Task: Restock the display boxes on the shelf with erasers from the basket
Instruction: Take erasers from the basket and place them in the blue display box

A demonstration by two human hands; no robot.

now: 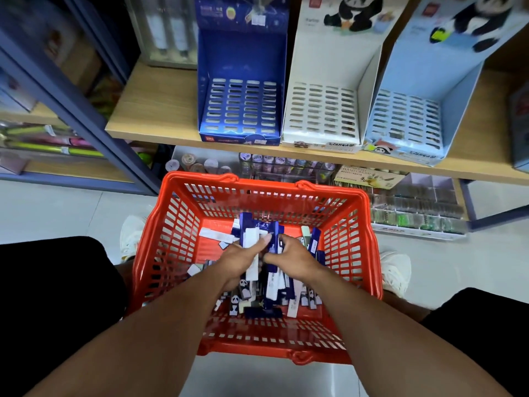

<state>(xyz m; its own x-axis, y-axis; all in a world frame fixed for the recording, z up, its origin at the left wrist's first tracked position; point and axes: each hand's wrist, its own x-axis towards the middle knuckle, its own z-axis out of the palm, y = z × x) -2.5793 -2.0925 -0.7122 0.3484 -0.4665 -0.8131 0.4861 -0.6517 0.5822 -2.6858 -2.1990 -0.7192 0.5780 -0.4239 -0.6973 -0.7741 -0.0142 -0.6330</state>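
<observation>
A red plastic basket (171, 224) sits on the floor between my knees, with several long erasers in dark blue, white and panda sleeves piled inside. Both hands are down in the pile. My left hand (239, 260) grips a bundle of blue and white erasers (252, 234), thumb stretched along them. My right hand (294, 257) pinches the same bundle from the right side. On the wooden shelf (154, 110) above stand three display boxes with slotted trays showing no erasers: a dark blue box (240, 107), a white panda box (320, 110) and a light blue panda box (406, 121).
A lower shelf behind the basket holds tape rolls (200, 164) and trays of small items (415, 207). A blue-framed rack (86, 110) with pens stands at left. White shoes (130, 236) flank the basket on the pale tiled floor.
</observation>
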